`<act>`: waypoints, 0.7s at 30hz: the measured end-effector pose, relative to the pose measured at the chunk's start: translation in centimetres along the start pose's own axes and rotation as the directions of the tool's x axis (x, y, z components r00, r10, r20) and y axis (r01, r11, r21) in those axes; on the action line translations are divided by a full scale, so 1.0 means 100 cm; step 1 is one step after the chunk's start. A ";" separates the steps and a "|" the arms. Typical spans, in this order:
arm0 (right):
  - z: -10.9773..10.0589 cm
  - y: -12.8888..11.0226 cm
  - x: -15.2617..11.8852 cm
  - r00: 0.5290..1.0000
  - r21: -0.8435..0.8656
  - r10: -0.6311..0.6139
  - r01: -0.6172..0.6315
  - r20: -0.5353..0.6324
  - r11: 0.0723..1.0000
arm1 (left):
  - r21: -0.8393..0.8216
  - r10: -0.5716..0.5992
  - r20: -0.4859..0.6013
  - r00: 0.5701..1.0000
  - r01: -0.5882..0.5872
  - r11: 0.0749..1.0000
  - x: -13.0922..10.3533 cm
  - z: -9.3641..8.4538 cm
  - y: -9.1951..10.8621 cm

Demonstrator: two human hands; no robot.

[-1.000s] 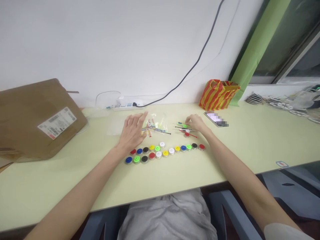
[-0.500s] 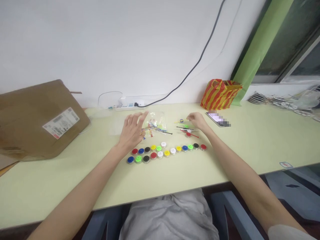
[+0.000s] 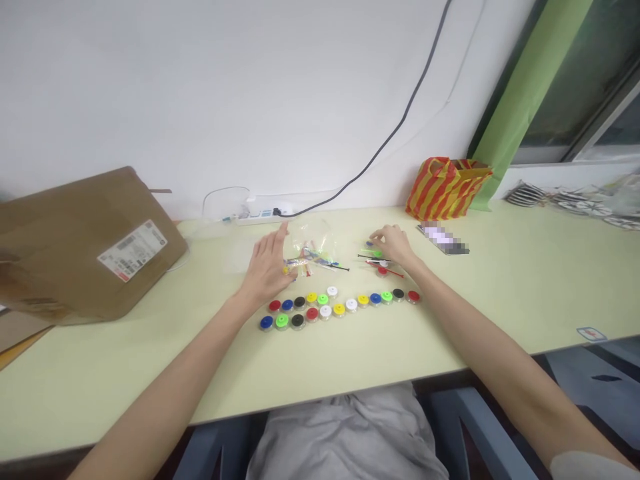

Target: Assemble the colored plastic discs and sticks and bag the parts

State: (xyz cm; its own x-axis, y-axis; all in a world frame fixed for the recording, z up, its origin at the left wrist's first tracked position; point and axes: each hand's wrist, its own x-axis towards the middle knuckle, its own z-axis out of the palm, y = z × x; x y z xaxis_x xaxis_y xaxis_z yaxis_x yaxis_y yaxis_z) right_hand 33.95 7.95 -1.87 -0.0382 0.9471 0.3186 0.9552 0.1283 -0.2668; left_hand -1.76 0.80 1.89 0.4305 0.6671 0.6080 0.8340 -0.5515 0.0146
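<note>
My left hand (image 3: 267, 270) is open, fingers spread, at the left side of a clear plastic bag (image 3: 315, 233) with colored sticks (image 3: 307, 257). A yellow piece shows beside its thumb. Over on the right, my right hand (image 3: 391, 243) has its fingertips together at a blue piece (image 3: 370, 244); whether it grips that piece is too small to tell. Just below lie a green piece (image 3: 378, 254), a black stick (image 3: 367, 256) and a red piece (image 3: 382, 271) with a red stick. Several round colored caps, such as a red one (image 3: 413, 297), stand in two rows nearer me.
A cardboard box (image 3: 85, 247) stands at the left. Behind are a power strip (image 3: 263, 212) and a black cable (image 3: 373, 153). A phone (image 3: 443, 238) and a striped bag (image 3: 447, 190) are at the right, with striped discs (image 3: 580, 203) farther off.
The view has shifted slightly, moving most things to the right in the picture. My right hand has moved a little left over the blue piece. My left hand stays beside the plastic bag.
</note>
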 end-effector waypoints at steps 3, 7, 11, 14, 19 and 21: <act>-0.001 -0.002 0.002 1.000 -0.023 -0.002 0.002 0.031 1.000 | 0.001 -0.003 0.015 1.000 0.003 1.000 0.000 -0.001 -0.004; -0.001 -0.001 0.002 0.999 -0.026 -0.001 0.002 0.045 1.000 | 0.055 -0.036 0.034 0.999 0.034 0.998 0.000 -0.001 -0.010; 0.000 -0.001 0.000 0.999 -0.023 -0.007 0.008 0.046 1.000 | 0.175 -0.123 0.051 0.991 0.113 0.978 0.001 -0.005 -0.020; -0.001 -0.002 -0.001 0.999 0.006 -0.025 0.024 0.026 1.000 | 0.283 -0.254 0.043 0.966 0.232 0.931 -0.002 -0.008 -0.034; -0.008 -0.009 0.000 0.993 0.136 -0.019 0.035 -0.119 0.990 | 0.352 -0.429 0.104 0.897 0.370 0.860 -0.013 -0.005 -0.062; -0.011 -0.019 -0.002 0.980 0.255 -0.022 0.073 -0.196 0.964 | 0.321 -0.447 0.121 0.886 0.391 0.863 -0.014 -0.002 -0.066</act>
State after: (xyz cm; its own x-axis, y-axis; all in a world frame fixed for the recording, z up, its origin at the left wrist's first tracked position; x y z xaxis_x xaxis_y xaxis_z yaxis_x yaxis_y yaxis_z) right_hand 32.48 7.18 -0.39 -0.0010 0.8682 0.4961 0.8433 0.2674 -0.4662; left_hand -7.94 3.34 1.09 0.0504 0.8983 0.4365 0.9985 -0.0541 -0.0038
